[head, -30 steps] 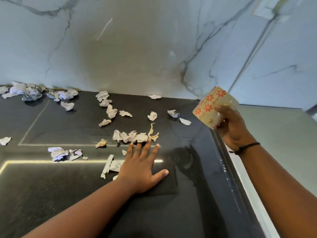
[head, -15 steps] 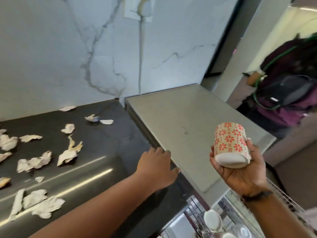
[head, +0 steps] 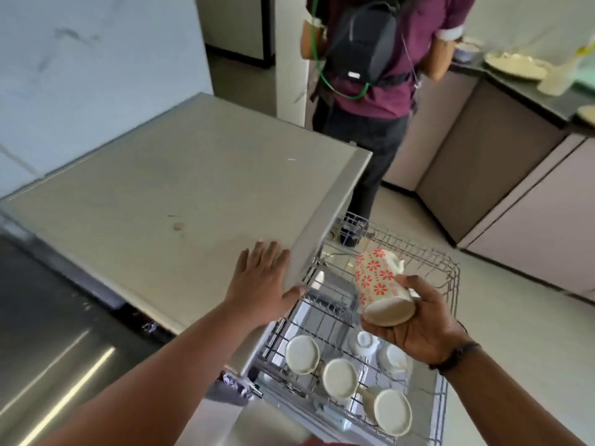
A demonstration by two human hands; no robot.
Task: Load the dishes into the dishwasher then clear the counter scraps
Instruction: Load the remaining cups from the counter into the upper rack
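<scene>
We see the right hand [head: 418, 320] curled round a cup [head: 380, 289], fingers under it and thumb over its side. The cup is cream with red flowers, tipped on its side so its bare base faces us and its mouth points away; its handle shows at the far top. Cup and hand are in the air above the rack [head: 447, 272], touching nothing else.

The left hand [head: 262, 281] lies flat, fingers straight and slightly spread, palm down on the near corner of the grey top [head: 167, 188]. Its thumb reaches over the edge towards the rack. It holds nothing.

The rack is a wire basket pulled out from under the grey top. Along its near side we count three cups [head: 338, 378] standing mouth down, their pale round bases up, in a row running to the right. Just behind them, under the right hand, sit two smaller white pieces [head: 365, 341], also upside down; we cannot tell what they are. The far half of the rack holds only bare wire.

To the left lies a dark counter [head: 48, 333], shiny with streaks of light. Beyond the grey top a person [head: 370, 101] stands with their back to us, wearing a dark backpack [head: 360, 43].
</scene>
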